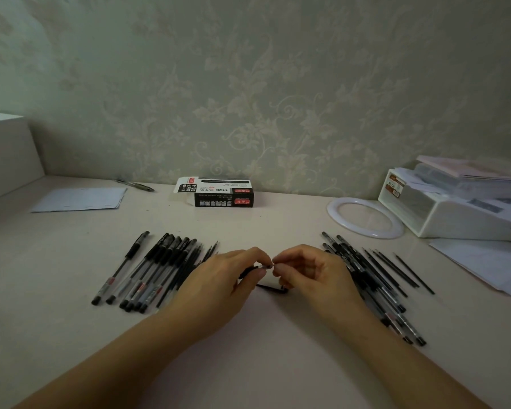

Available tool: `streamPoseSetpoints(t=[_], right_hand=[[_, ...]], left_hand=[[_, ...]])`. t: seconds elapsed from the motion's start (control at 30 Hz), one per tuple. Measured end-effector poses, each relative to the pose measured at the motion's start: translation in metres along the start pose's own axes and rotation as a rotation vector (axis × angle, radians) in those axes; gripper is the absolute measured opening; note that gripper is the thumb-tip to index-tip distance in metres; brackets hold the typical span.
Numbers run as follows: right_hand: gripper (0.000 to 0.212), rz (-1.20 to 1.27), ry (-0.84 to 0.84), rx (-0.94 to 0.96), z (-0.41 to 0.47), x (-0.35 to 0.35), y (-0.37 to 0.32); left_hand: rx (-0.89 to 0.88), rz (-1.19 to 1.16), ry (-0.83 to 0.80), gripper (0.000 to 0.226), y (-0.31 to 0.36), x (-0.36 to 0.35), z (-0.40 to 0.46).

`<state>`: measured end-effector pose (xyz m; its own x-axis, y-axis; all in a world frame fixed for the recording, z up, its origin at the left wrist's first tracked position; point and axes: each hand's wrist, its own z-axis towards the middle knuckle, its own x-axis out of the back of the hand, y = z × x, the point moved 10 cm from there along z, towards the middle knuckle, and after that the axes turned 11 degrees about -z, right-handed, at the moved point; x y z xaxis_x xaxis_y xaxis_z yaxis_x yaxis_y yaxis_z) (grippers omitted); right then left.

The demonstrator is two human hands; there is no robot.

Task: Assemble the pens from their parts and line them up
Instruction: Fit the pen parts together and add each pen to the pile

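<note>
My left hand (pixel 230 278) grips a black pen barrel (pixel 250 270) near its front end, just above the table. My right hand (pixel 310 276) pinches the small tip piece (pixel 269 265) at that barrel's end, fingertips meeting those of the left. A thin black part (pixel 270 289) lies on the table below the hands. Several capped black pens (pixel 148 273) lie side by side to the left. A looser pile of pens and thin black refills (pixel 378 278) lies to the right, partly hidden by my right hand.
A black and white pen box (pixel 219 192) stands at the back by the wall. A white ring (pixel 365 218) and a white organiser with papers (pixel 455 211) sit at back right. Paper sheets (pixel 80 199) and a lone pen (pixel 136 185) lie at back left.
</note>
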<state>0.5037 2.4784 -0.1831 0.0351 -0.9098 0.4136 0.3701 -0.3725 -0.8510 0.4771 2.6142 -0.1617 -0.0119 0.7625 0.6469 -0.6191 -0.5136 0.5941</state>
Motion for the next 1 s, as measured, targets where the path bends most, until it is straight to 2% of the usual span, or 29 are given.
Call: streamPoseSetpoints(t=[0.13, 0.37, 0.57, 0.8, 0.93, 1.0], right_hand=[[0.014, -0.005, 0.047, -0.018, 0.0, 0.008, 0.0], [0.011, -0.032, -0.051, 0.044, -0.003, -0.004, -0.011], [0.013, 0.056, 0.039, -0.011, 0.001, 0.011, -0.003], [0.013, 0.024, -0.045, 0.022, -0.003, -0.005, -0.005], [0.011, 0.015, -0.027, 0.004, -0.002, -0.001, -0.005], [0.011, 0.013, -0.014, -0.005, -0.002, 0.002, -0.004]], left_hand=[[0.011, 0.019, 0.016, 0.013, -0.003, 0.002, 0.0], [-0.025, 0.012, -0.052, 0.009, 0.001, -0.005, -0.001], [-0.028, 0.001, 0.015, 0.012, 0.0, 0.001, -0.001], [-0.049, -0.02, -0.002, 0.007, 0.001, 0.0, -0.001], [-0.052, -0.001, 0.013, 0.019, 0.003, 0.002, 0.0], [-0.075, 0.022, -0.009, 0.016, 0.006, 0.0, 0.001]])
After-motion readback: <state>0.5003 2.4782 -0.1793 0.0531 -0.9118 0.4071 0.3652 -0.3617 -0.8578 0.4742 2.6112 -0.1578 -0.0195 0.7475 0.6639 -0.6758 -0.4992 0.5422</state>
